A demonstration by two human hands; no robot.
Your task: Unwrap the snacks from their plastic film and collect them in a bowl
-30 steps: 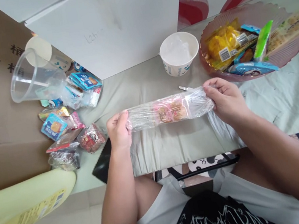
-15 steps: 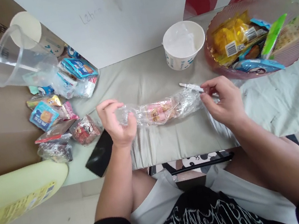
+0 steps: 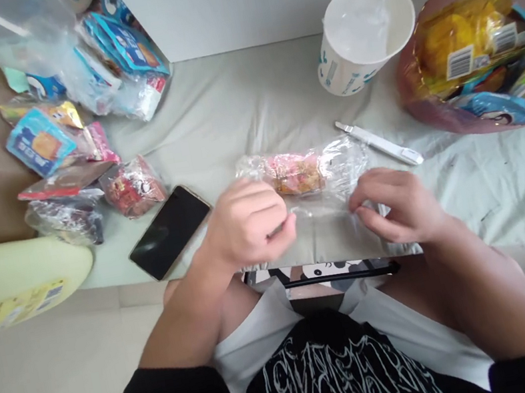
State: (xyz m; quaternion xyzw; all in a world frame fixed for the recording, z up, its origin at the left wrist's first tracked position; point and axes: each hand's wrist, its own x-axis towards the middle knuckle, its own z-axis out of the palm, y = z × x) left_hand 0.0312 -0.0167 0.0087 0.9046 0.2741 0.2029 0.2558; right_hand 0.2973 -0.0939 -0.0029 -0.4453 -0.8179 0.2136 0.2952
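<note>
A clear plastic bag (image 3: 332, 174) with small pink-wrapped snacks (image 3: 296, 173) inside lies on the cloth in front of me. My left hand (image 3: 254, 221) is closed at the bag's near left edge, fingers curled and thumb pressed in; the exact grip is partly hidden. Thumb and forefinger of my right hand (image 3: 396, 207) pinch the bag's near right edge. Thin film stretches between the two hands. A white utility knife (image 3: 380, 143) lies on the cloth just beyond my right hand, touched by neither hand.
A black phone (image 3: 170, 231) lies left of my left hand. Packaged snacks (image 3: 42, 140) are piled farther left, by a yellow container (image 3: 18, 280). Beyond the knife stands a white paper tub (image 3: 345, 63) with plastic inside. A pink bowl (image 3: 417, 108) of snacks is at right.
The utility knife has left my right hand and lies on the cloth. Both hands have come closer together, to the near edge of the bag. The view has shifted.
</note>
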